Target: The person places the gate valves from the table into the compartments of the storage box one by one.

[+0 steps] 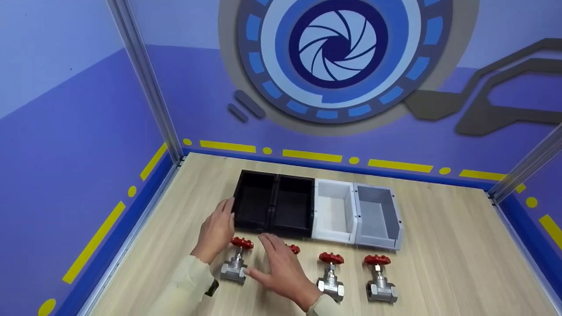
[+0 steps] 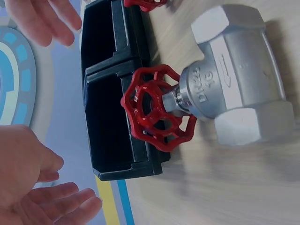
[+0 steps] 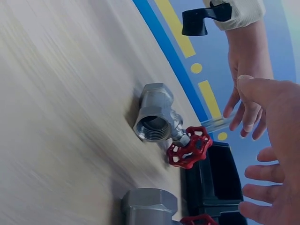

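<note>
My left hand [image 1: 215, 230] hovers with extended fingers beside the leftmost gate valve [image 1: 235, 270], near the outer wall of the left black bin [image 1: 239, 193]. That valve has a red handwheel [image 2: 152, 108] and a grey metal body [image 2: 243, 75]; it stands apart from both hands. My right hand [image 1: 285, 270], thumb spread and fingers reaching forward, is over a second valve, hiding all but part of its red handwheel [image 1: 293, 249]. Its palm and fingers [image 3: 265, 192] hold nothing in the right wrist view.
Two more gate valves with red handwheels, one [image 1: 331, 278] in front of the white bin [image 1: 334, 239] and one [image 1: 381, 287] in front of the grey bin [image 1: 377, 241], stand on the wooden table [image 1: 456, 250]. A second black bin [image 1: 292, 230] adjoins the first. Printed walls enclose the table.
</note>
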`<action>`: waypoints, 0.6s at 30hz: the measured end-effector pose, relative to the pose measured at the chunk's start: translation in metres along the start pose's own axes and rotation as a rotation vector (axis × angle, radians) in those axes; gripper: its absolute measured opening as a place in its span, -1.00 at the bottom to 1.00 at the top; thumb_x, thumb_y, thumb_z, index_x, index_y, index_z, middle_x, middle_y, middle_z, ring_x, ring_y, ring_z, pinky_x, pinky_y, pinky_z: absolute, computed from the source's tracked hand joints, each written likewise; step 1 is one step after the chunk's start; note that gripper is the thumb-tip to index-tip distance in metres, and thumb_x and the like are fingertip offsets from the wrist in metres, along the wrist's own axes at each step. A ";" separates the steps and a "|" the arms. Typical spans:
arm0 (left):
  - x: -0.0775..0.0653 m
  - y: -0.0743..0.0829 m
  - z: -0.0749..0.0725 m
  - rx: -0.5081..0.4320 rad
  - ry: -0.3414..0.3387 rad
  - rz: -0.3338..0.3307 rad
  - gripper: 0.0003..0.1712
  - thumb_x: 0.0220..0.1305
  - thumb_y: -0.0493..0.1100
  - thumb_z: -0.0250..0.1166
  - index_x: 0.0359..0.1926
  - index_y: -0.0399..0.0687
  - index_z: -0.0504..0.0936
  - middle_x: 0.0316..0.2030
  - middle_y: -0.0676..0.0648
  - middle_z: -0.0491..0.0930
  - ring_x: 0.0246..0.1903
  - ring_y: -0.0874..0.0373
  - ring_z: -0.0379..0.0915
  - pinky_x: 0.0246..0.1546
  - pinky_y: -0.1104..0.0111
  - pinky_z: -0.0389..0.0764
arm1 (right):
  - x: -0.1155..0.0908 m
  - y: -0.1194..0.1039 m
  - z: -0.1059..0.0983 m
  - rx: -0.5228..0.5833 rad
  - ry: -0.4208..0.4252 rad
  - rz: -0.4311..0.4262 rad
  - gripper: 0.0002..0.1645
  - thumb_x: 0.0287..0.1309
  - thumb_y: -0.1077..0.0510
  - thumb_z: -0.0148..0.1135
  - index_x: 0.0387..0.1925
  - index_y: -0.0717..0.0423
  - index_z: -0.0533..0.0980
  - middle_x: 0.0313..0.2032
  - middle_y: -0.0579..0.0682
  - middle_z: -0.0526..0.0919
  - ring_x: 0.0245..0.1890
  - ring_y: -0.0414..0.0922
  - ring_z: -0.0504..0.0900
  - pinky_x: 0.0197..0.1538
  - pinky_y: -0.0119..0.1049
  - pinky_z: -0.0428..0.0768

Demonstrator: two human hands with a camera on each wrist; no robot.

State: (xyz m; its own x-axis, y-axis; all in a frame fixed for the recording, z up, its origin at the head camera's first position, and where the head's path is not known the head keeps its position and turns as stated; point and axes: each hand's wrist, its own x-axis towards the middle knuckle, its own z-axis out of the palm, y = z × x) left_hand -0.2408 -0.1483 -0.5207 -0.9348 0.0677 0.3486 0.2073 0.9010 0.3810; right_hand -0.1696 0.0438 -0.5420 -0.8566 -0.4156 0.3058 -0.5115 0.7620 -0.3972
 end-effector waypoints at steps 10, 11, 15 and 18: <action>0.005 -0.011 0.009 -0.001 -0.015 0.010 -0.50 0.23 -0.28 0.13 0.22 -0.16 0.36 0.11 -0.15 0.43 -0.19 -0.11 0.55 -0.26 0.10 0.57 | 0.001 -0.004 0.007 0.010 -0.054 0.029 0.00 -0.05 -0.44 0.10 0.30 0.07 0.21 0.25 0.01 0.32 0.24 -0.05 0.32 0.20 -0.10 0.39; 0.005 -0.012 0.010 0.000 -0.019 0.008 -0.50 0.24 -0.27 0.12 0.22 -0.16 0.36 0.11 -0.15 0.43 -0.18 -0.11 0.55 -0.25 0.10 0.57 | 0.001 -0.005 0.008 0.007 -0.065 0.034 0.02 -0.06 -0.46 0.08 0.30 0.06 0.20 0.26 0.01 0.31 0.25 -0.06 0.31 0.20 -0.11 0.38; 0.005 -0.016 0.013 -0.006 -0.026 0.005 -0.51 0.25 -0.27 0.11 0.21 -0.17 0.36 0.10 -0.16 0.44 -0.18 -0.12 0.54 -0.24 0.09 0.56 | 0.002 -0.007 0.012 0.005 -0.090 0.035 0.07 -0.08 -0.51 0.03 0.32 0.06 0.17 0.28 0.01 0.27 0.28 -0.04 0.28 0.23 -0.11 0.36; 0.007 -0.018 0.016 -0.008 -0.024 0.008 -0.51 0.22 -0.29 0.14 0.20 -0.19 0.37 0.09 -0.18 0.45 -0.16 -0.13 0.54 -0.23 0.09 0.56 | 0.004 -0.008 0.013 0.012 -0.086 0.018 0.07 -0.09 -0.49 0.08 0.32 0.09 0.17 0.29 0.03 0.27 0.28 -0.04 0.27 0.23 -0.10 0.36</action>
State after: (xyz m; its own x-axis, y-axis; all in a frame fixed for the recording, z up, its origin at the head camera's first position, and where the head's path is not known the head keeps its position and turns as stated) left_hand -0.2551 -0.1574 -0.5386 -0.9398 0.0858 0.3309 0.2175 0.8969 0.3852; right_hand -0.1695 0.0292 -0.5492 -0.8680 -0.4436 0.2233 -0.4965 0.7640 -0.4121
